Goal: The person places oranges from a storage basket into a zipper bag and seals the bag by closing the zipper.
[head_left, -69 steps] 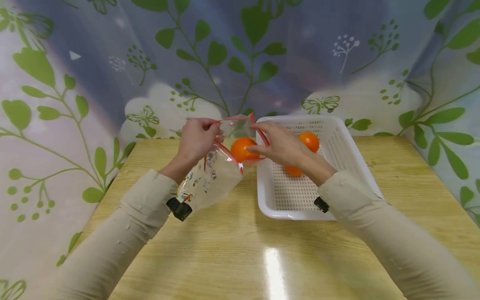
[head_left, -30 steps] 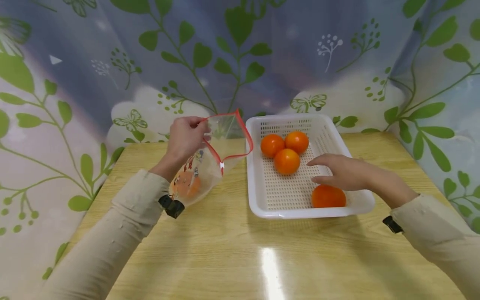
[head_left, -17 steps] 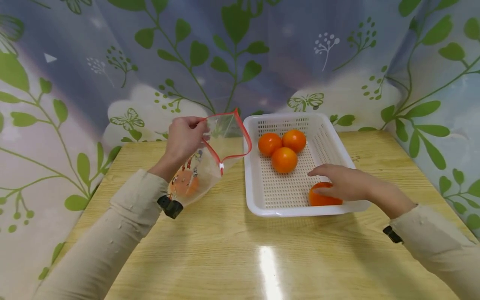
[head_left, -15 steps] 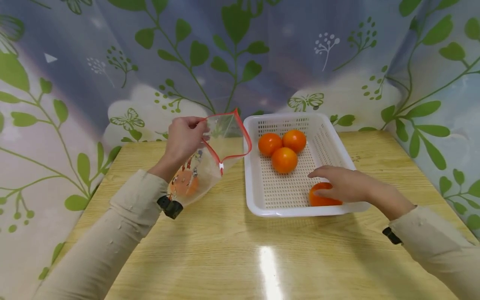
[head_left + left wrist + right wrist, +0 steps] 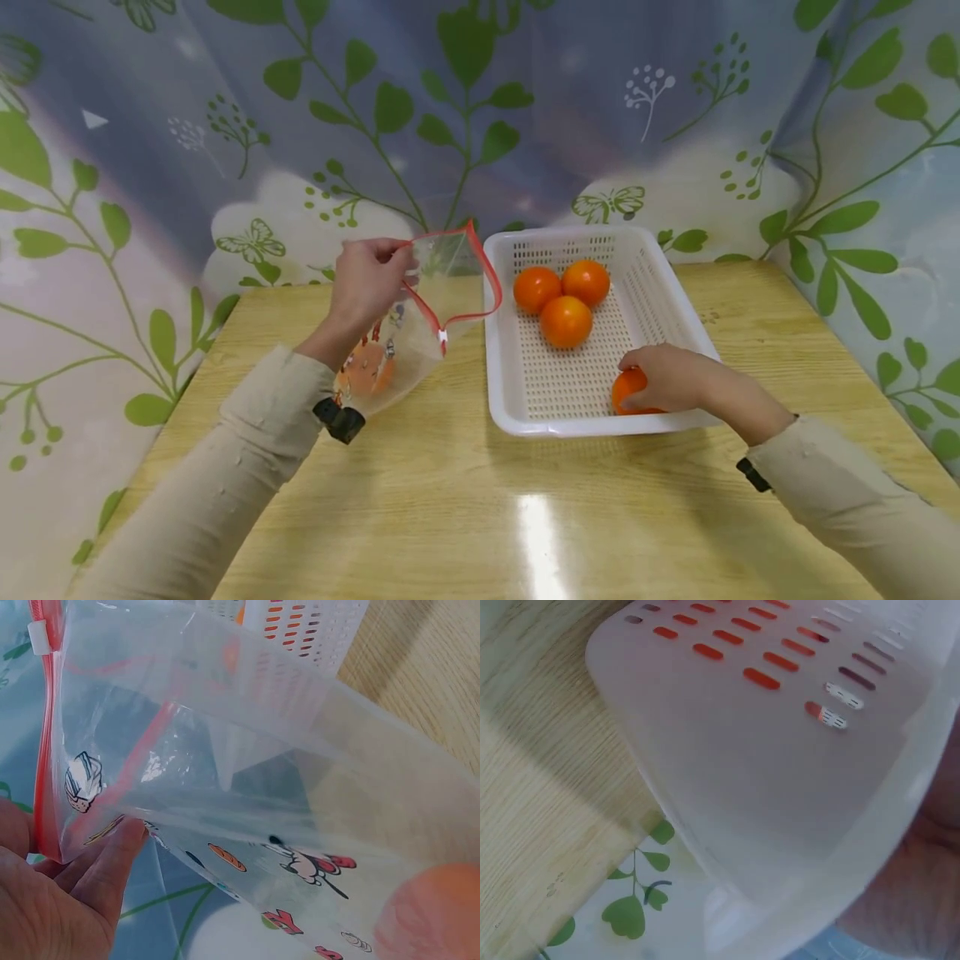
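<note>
My left hand (image 5: 367,279) pinches the rim of a clear zip bag (image 5: 420,362) with red edging and printed cartoon figures. The bag's mouth gapes toward the basket. One orange (image 5: 366,371) lies low inside the bag, also seen through the plastic in the left wrist view. In the near right corner of the white basket (image 5: 555,427), my right hand (image 5: 671,379) grips an orange (image 5: 627,390), its fingers and thumb on either side. The right wrist view shows mostly the basket's outer wall (image 5: 727,757), which hides that hand's fingers.
Three more oranges (image 5: 566,322) sit together at the basket's far left. Bag and basket are side by side on a wooden table (image 5: 450,508). A leaf-patterned curtain (image 5: 480,125) hangs behind and along both sides.
An orange went into the bag and the right hand withdrew to the basket. It then lowered onto the near right orange and closed round it. The left hand keeps hold of the bag.
</note>
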`<state>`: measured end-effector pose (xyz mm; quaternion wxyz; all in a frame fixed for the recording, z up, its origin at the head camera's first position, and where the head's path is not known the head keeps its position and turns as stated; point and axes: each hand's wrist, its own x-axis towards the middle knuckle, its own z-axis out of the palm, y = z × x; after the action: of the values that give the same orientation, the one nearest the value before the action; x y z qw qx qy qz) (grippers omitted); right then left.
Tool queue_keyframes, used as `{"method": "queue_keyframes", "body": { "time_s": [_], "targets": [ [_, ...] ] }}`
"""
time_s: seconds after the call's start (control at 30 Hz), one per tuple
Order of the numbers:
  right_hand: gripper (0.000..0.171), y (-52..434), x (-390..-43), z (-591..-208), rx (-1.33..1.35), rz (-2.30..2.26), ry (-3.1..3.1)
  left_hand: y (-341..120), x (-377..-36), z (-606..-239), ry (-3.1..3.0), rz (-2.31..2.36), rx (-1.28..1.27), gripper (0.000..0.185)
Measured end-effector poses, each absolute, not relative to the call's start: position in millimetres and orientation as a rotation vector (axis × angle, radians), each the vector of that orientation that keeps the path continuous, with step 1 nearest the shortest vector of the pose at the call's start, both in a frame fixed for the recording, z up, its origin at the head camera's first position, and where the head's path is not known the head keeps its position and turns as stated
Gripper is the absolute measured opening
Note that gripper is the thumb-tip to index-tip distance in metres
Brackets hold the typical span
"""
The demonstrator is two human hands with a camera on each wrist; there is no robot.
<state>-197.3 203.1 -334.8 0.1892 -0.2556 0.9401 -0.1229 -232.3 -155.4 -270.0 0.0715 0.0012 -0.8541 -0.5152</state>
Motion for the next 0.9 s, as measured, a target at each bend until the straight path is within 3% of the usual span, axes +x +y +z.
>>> {"method": "queue_keyframes", "body": {
  "time_s": [0.57, 0.77, 0.9],
  "targets": [
    [0.058, 194.6, -197.0, -335.0, -0.666, -0.278, 2.67, -153.0, -234.2, -273.5, -2.555, -1.58, -0.027, 0.037],
    [0.04, 187.3, -198.7, -335.6, -0.704, -0.253, 2.638, -153.5, -231.8, -275.1, -2.564, -1.593, -0.008, 0.035],
    [0.042, 188.7, -197.9, -334.1, -0.702, -0.244, 2.634, -151.0, -230.5, -275.3, -2.566, -1.605, -0.012, 0.035]
  ]
}}
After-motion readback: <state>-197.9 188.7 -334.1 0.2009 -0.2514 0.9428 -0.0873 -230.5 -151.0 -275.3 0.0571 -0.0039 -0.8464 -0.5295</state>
